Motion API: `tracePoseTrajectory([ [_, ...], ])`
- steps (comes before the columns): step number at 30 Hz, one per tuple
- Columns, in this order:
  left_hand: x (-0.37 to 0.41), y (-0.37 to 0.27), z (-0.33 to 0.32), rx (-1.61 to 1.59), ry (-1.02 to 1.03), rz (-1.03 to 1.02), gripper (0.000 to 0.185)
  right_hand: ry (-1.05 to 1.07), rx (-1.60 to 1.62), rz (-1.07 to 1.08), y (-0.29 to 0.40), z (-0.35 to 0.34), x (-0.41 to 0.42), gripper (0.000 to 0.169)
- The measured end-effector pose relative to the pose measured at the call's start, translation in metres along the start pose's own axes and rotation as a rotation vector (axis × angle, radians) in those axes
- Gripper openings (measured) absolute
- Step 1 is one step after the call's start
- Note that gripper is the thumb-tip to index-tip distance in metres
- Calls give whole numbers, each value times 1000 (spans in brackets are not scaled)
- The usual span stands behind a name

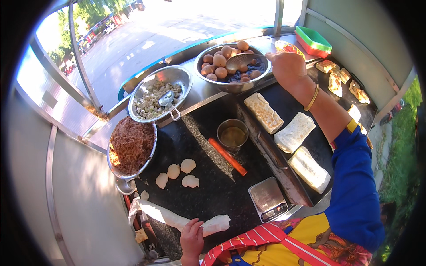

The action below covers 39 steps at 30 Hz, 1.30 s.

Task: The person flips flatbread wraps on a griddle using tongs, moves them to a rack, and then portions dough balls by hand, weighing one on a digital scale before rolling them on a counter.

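Note:
My left hand rests its fingers on a long roll of white dough at the near edge of the black worktop. My right hand is reached forward at the right rim of a steel bowl of brown eggs and dark liquid. A perforated ladle lies in that bowl, its handle running towards my right fingers; whether they grip it is hard to tell. Several small dough pieces lie mid-left. A red rolling stick lies beside a steel cup of yellowish liquid.
Flat filled breads lie on the black griddle at right, with browned pieces beyond. A metal ledge borders the griddle. A digital scale stands near me. Bowls of chopped filling and minced meat stand left; plastic baskets stand far right.

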<state>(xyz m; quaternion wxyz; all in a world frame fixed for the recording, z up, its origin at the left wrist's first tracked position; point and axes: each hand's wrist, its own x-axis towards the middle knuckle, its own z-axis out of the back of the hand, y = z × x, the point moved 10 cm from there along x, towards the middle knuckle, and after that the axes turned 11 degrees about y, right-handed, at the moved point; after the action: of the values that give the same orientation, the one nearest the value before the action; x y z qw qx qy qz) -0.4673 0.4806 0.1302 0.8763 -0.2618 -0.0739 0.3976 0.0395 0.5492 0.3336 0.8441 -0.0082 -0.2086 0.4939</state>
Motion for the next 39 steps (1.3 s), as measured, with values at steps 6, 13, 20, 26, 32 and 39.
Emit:
tracePoseTrajectory([
  [6, -8, 5, -1, 6, -8, 2, 16, 193, 5, 99, 30, -34, -3, 20],
  [13, -10, 7, 0, 1, -10, -11, 13, 163, -100, -34, -18, -34, 14, 18],
  [20, -14, 9, -7, 12, 12, 3, 13, 4, -117, -90, -16, -16, 13, 20],
  [26, -13, 5, -5, 42, 7, -45, 14, -123, 8, -230, -42, -73, 24, 23],
  [32, -34, 20, -5, 13, -2, 4, 12, 75, 131, 97, 42, -95, 6, 24],
  [39, -19, 51, -4, 10, 43, -71, 17, 511, 459, -247, 30, -119, 12, 62],
])
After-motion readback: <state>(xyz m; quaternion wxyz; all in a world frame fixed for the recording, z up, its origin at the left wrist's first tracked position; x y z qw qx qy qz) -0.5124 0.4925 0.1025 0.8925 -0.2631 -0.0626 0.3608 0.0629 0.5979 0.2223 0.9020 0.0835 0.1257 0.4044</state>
